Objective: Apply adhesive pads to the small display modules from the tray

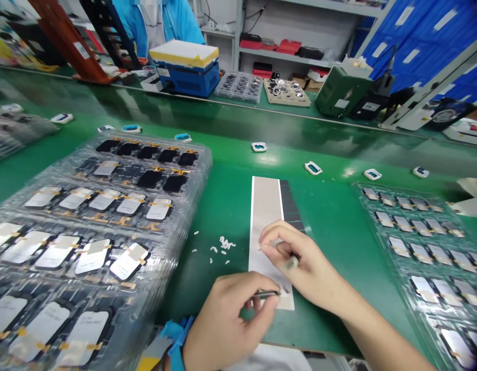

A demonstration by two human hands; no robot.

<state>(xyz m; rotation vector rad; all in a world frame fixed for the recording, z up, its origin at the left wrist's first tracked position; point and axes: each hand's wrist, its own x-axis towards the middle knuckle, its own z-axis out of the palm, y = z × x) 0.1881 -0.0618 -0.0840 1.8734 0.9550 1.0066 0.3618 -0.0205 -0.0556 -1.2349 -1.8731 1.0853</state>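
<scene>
Close work over a pale strip [266, 206]
Left, stacked trays [197, 188]; then white scraps [224, 243]; the left hand [232, 309], clamped on a thin part [266, 294] above the strip's near end; the right hand [306, 257], thumb and forefinger together, curled around a pale object [292, 262]; right, another tray [382, 252].

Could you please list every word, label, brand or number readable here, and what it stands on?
No text is legible.
Blue bins: labels too blurred.
Green box: label too small.
Brown post: label too blurred.
White-backed modules: print too small.
Thin part in the left hand: none visible.
</scene>
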